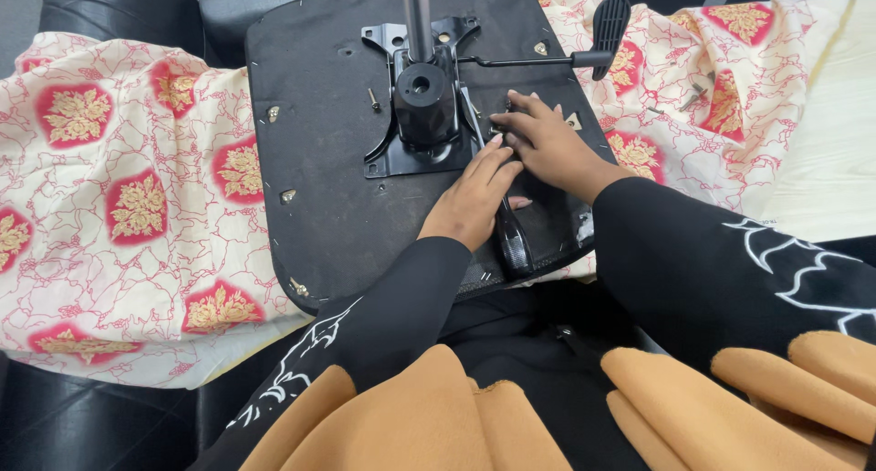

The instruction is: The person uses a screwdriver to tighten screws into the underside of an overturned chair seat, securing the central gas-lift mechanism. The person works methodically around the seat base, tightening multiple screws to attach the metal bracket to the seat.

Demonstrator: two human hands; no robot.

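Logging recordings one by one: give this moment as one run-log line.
left hand: on tool handle | right hand: fingers at mechanism plate edge | base: upturned chair seat on patterned cloth

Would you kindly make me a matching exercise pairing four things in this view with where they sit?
1. lever paddle
2. loose screw
3. left hand
4. patterned cloth

A. beneath the seat base
B. top right, beyond the base edge
C. left of the mounting plate
D. beside the right hand

Pairs: 1-B, 2-C, 3-D, 4-A
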